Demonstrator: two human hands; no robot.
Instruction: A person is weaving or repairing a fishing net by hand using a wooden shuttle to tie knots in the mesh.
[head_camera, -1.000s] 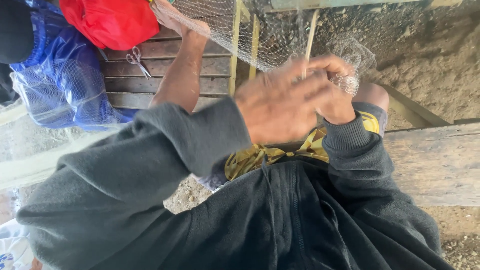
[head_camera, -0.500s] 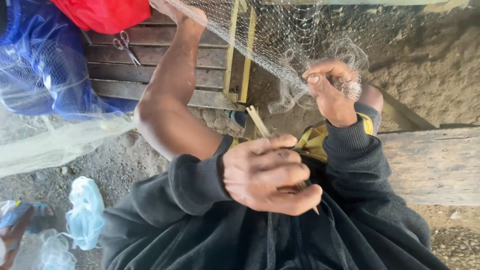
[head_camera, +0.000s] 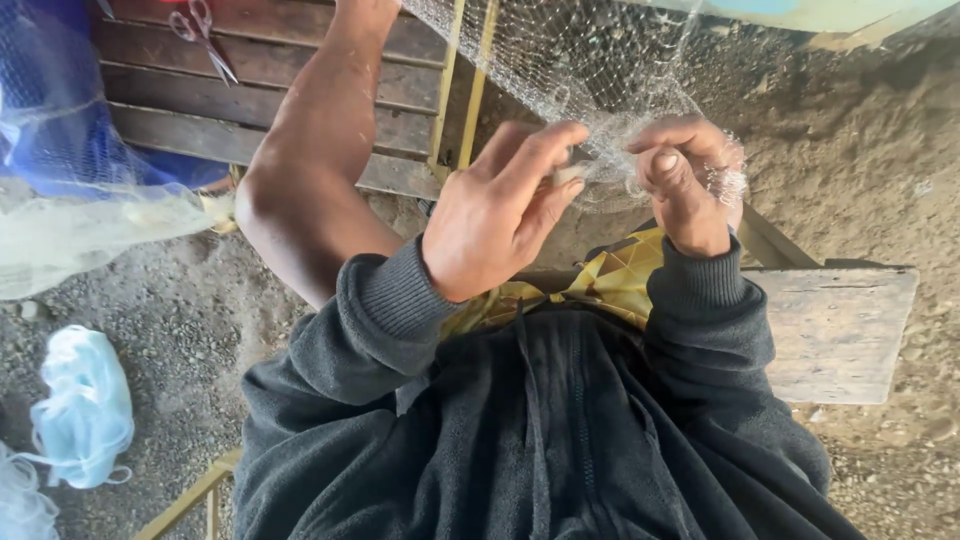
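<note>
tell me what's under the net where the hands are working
Beneath the fishing net lie bare dirt ground and two yellow slats. The left hand and right hand pinch its lower edge; whatever lies directly behind them is covered.

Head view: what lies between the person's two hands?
In the head view, a bunched stretch of fine net spans between left hand and right hand; both pinch it.
</note>
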